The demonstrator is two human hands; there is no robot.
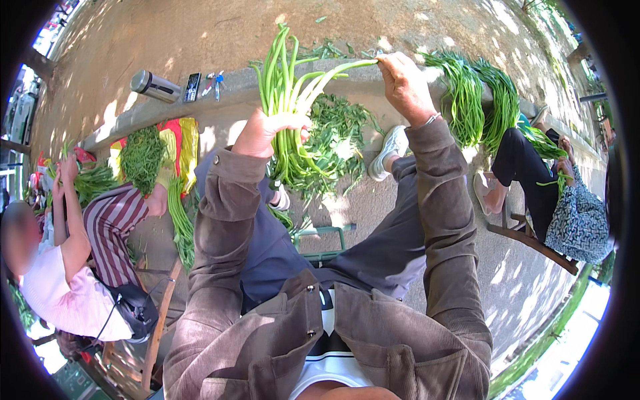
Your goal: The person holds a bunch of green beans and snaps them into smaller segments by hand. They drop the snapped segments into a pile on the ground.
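Observation:
My left hand [272,132] grips a bunch of long green leafy-vegetable stems [282,90] around the middle; the stems fan out above the fist and curl below it. Out to the right, my right hand [405,87] pinches the tip of one pale green stem [350,66] that stretches sideways from the bunch. Below and behind both hands lies a pile of loose green leaves [342,135] on the ground, between my feet and a low concrete curb [240,90]. The bunch hides part of that pile.
On the curb stand a steel flask [155,86], a phone [192,87] and keys [218,82]. Long green bundles [465,95] drape over it at right. A person [70,280] sits at left, another [575,215] at right, both handling greens. A stem bundle [181,220] lies at left.

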